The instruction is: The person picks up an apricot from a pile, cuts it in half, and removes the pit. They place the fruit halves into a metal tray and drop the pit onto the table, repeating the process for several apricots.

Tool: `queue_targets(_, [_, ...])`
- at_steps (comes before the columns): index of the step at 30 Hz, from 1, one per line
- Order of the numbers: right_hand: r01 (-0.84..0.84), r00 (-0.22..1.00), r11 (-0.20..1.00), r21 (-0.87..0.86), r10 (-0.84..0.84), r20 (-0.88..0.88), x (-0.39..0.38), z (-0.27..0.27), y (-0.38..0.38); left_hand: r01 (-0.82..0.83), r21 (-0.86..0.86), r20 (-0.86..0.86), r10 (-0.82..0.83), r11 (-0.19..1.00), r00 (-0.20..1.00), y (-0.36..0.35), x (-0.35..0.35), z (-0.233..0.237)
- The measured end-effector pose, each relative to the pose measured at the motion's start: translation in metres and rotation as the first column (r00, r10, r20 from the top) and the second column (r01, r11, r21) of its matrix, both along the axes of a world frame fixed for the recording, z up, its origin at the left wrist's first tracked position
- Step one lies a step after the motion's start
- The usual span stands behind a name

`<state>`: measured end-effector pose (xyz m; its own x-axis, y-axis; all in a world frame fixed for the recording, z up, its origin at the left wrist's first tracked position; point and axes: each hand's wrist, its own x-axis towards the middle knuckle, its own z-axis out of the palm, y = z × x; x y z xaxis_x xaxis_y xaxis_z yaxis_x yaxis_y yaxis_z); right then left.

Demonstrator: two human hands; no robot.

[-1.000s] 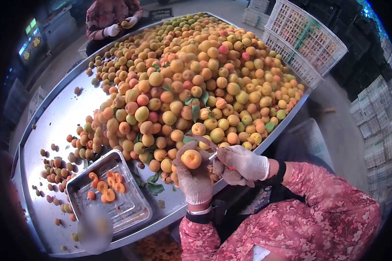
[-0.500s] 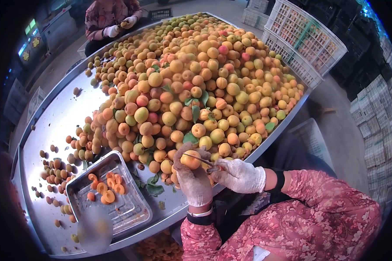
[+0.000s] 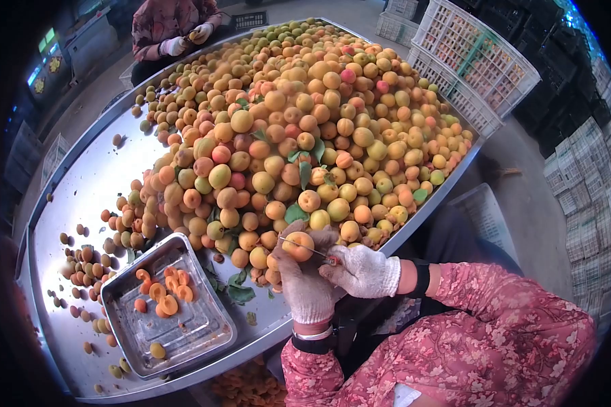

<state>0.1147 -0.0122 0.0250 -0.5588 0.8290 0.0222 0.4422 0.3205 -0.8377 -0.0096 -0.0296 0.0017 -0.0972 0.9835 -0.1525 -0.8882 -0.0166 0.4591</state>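
My left hand (image 3: 305, 288), in a white knit glove, is closed round an apricot (image 3: 297, 246) at the table's near edge. My right hand (image 3: 365, 271), gloved too, grips a thin knife (image 3: 332, 260), whose blade lies against that apricot. A large heap of apricots (image 3: 285, 136) rises just beyond both hands. To the left of my left hand, a metal tray (image 3: 204, 324) holds several cut apricot pieces (image 3: 168, 305) and one round fruit (image 3: 157, 350) near its lower edge.
Loose apricots (image 3: 88, 268) lie at the left of the metal table (image 3: 81, 197). Another person (image 3: 173, 27) in gloves is at the far side, holding a fruit. Stacked white crates (image 3: 478, 57) stand at the right, beyond the table edge. Leaves (image 3: 240, 293) lie near the tray.
The knife blade has shifted slightly on the apricot, and my right hand has moved a little left and down. The blurred patch over the tray's lower left corner is gone, leaving the round fruit visible there.
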Motion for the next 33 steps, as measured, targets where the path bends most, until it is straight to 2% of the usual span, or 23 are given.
queue_targets(1, [0.008,1.0,1.0,0.002,-0.008,-0.019,0.001,0.0,0.002,0.001,0.001,-0.001,-0.001,1.0,1.0,0.001,0.001,0.001])
queue_targets(3, [0.005,1.0,1.0,0.004,-0.005,-0.007,0.002,0.007,0.004,-0.094,0.041,-0.358,0.103,0.995,0.928,0.004,0.003,0.003])
queue_targets(4, [-0.002,1.0,1.0,0.006,0.002,0.005,0.003,0.01,0.005,-0.098,0.043,-0.359,0.107,0.994,0.927,0.004,0.002,0.003])
queue_targets(5, [-0.004,1.0,1.0,0.008,0.004,0.004,0.004,0.009,0.006,-0.118,0.07,-0.456,0.137,0.991,0.879,0.004,-0.001,0.001])
queue_targets(7, [-0.017,0.992,0.996,0.088,0.007,0.123,0.009,0.004,0.007,-0.143,0.13,-0.628,0.193,0.981,0.754,0.004,-0.003,-0.002])
queue_targets(8, [-0.016,0.992,0.996,0.088,0.005,0.125,0.009,0.001,0.007,-0.142,0.131,-0.627,0.192,0.981,0.755,0.003,-0.003,-0.001])
queue_targets(10, [-0.005,0.996,0.991,0.132,-0.006,0.086,0.009,-0.006,0.006,-0.069,0.057,-0.428,0.087,0.996,0.9,0.001,-0.002,0.0])
queue_targets(11, [-0.003,0.996,0.992,0.129,-0.008,0.085,0.008,-0.009,0.006,-0.066,0.054,-0.429,0.083,0.996,0.899,0.0,-0.001,-0.001])
queue_targets(12, [-0.015,0.995,0.987,0.16,-0.001,0.105,0.006,-0.012,0.007,-0.031,-0.024,-0.241,0.024,0.999,0.97,0.001,0.001,-0.004])
queue_targets(13, [-0.029,0.992,0.981,0.19,0.005,0.125,0.005,-0.014,0.009,0.02,-0.094,-0.04,-0.024,0.995,0.999,0.002,0.002,-0.005])
queue_targets(14, [-0.058,0.988,0.972,0.226,0.023,0.153,0.005,-0.016,0.009,0.021,-0.096,-0.042,-0.025,0.995,0.999,0.003,0.001,-0.005])
queue_targets(16, [-0.032,0.99,0.984,0.176,0.006,0.142,0.002,-0.007,0.007,0.066,-0.116,0.107,-0.053,0.991,0.993,0.004,-0.001,-0.005])
queue_targets(17, [-0.013,0.991,0.991,0.132,-0.005,0.135,0.001,-0.004,0.007,0.062,-0.118,0.11,-0.049,0.991,0.993,0.005,0.0,-0.005])
queue_targets(19, [-0.018,0.993,0.993,0.12,0.004,0.12,-0.001,-0.005,0.01,-0.085,-0.111,-0.087,0.075,0.99,0.993,0.008,0.004,-0.004])
queue_targets(21, [-0.013,0.995,0.994,0.108,0.003,0.1,-0.001,-0.006,0.011,-0.095,-0.063,-0.145,0.086,0.993,0.986,0.005,-0.001,-0.003])
queue_targets(22, [-0.043,0.991,0.984,0.173,0.02,0.132,0.0,-0.006,0.013,-0.097,-0.014,-0.2,0.092,0.995,0.975,0.004,-0.003,-0.003])
queue_targets(23, [-0.073,0.986,0.969,0.236,0.034,0.166,0.001,-0.006,0.013,-0.097,-0.015,-0.198,0.092,0.995,0.976,0.004,-0.005,-0.002])
queue_targets(25, [-0.106,0.976,0.962,0.25,0.053,0.209,0.005,-0.014,0.016,-0.004,-0.051,0.055,0.006,0.999,0.998,0.004,-0.009,0.0])
queue_targets(26, [-0.141,0.965,0.954,0.266,0.073,0.251,0.007,-0.017,0.017,-0.002,-0.051,0.057,0.005,0.999,0.998,0.004,-0.009,-0.002])
queue_targets(28, [-0.119,0.971,0.965,0.233,0.064,0.229,0.005,-0.012,0.018,0.089,-0.075,0.294,-0.063,0.993,0.954,0.004,-0.01,-0.008])
queue_targets(30, [-0.085,0.979,0.976,0.2,0.045,0.201,0.003,-0.011,0.016,0.066,-0.091,0.242,-0.042,0.994,0.969,0.005,-0.009,-0.004])
queue_targets(32, [-0.062,0.988,0.995,0.079,0.05,0.144,0.003,-0.01,0.019,0.04,-0.091,0.192,-0.022,0.995,0.981,0.008,-0.007,-0.003])
queue_targets(33, [-0.064,0.988,0.994,0.084,0.052,0.146,0.002,-0.006,0.02,-0.01,-0.041,0.052,0.012,0.999,0.999,0.008,-0.005,-0.005])
